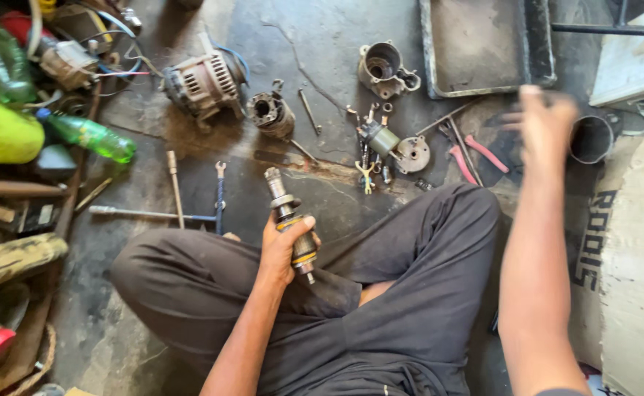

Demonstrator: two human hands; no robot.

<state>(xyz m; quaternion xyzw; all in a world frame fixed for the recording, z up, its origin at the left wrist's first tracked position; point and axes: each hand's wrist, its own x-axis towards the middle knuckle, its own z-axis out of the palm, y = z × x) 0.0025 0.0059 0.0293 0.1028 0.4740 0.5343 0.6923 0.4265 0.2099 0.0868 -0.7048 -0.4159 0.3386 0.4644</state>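
Observation:
I sit cross-legged on a grimy concrete floor. My left hand (284,249) grips a starter motor armature shaft (290,220), a grey cylinder with a yellow band, held upright over my lap. My right hand (545,121) is stretched out to the right, blurred, fingers apart, holding nothing. It hovers near a pair of red-handled pliers (476,155) and a dark metal ring (591,138).
Motor parts lie ahead: an alternator (206,81), a round housing (271,114), a metal casing (384,70), a small disc part (413,152), bolts and spanners (219,192). A metal tray (476,86) sits at the back. Green bottles (91,136) and clutter crowd the left; a sack (633,257) is on the right.

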